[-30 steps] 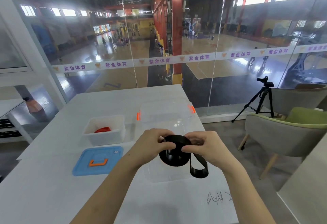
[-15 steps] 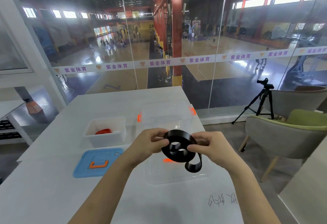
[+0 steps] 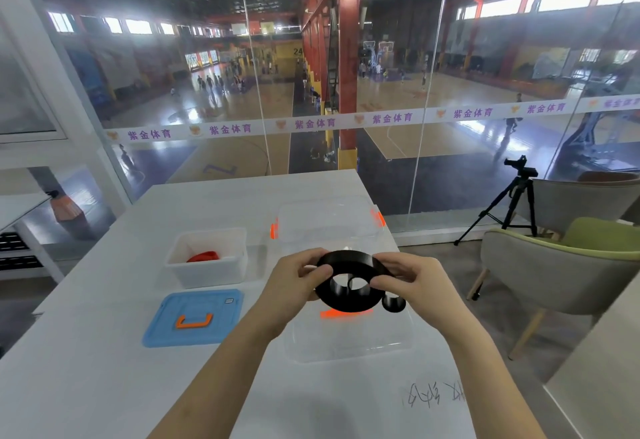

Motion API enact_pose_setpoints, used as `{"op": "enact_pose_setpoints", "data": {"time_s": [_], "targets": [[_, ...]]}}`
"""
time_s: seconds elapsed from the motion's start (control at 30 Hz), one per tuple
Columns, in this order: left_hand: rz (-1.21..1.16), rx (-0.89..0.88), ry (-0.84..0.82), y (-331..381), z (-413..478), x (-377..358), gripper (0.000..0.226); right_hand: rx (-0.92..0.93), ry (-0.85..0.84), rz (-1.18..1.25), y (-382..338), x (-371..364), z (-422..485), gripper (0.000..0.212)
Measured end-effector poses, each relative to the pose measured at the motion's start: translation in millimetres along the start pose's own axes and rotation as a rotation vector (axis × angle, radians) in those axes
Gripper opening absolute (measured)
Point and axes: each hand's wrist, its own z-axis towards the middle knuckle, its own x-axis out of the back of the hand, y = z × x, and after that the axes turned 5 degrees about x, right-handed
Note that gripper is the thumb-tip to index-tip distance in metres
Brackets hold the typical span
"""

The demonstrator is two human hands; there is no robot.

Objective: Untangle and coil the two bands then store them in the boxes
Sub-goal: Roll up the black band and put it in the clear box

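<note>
black flat band [image 3: 349, 288] is being held above the white table [image 3: 104, 386], rolled into a loose coil between both hands. the left hand [image 3: 294, 282] is pinching the coil's left edge with thumb and fingers curled onto it. the right hand [image 3: 412, 279] is gripping the right side with fingers curled round it, and a short loose end is curling just below. the coil is hovering over what looks like a clear lid [image 3: 346, 345] with an orange handle, in front of a clear box [image 3: 329, 227] with orange latches. to the left, a red band [image 3: 204, 256] is lying inside an open white box [image 3: 207, 274], with a blue lid [image 3: 194, 317] beside it. the person seems to be finishing the second coil. the next move is likely calling for tucking in the loose end and lowering the coil into the clear box without letting it spring open.
</note>
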Motion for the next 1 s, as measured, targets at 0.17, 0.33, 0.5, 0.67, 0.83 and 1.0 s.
{"op": "enact_pose_setpoints", "data": {"time_s": [0.17, 0.33, 0.5, 0.67, 0.83, 1.0], "targets": [[-0.021, 0.058, -0.064, -7, -2, 9, 0.024, 0.002, 0.059, 0.041, 4, -6, 5, 0.031], [0.332, 0.051, -0.093, -9, 6, 28, 0.04, -0.031, -0.039, -0.059, -4, -27, 12, 0.034], [0.354, 0.048, -0.084, -11, 14, 41, 0.009, -0.03, -0.045, -0.025, -5, -52, 28, 0.03], [-0.021, 0.145, -0.054, -27, 25, 71, 0.016, -0.028, 0.083, 0.153, 4, -73, 51, 0.02], [-0.228, 0.195, -0.003, -34, 45, 106, 0.018, 0.012, 0.204, 0.19, 0, -100, 78, 0.027], [-0.394, 0.242, 0.047, -41, 66, 133, 0.02, 0.049, 0.299, 0.146, 0, -121, 104, 0.033]]}}
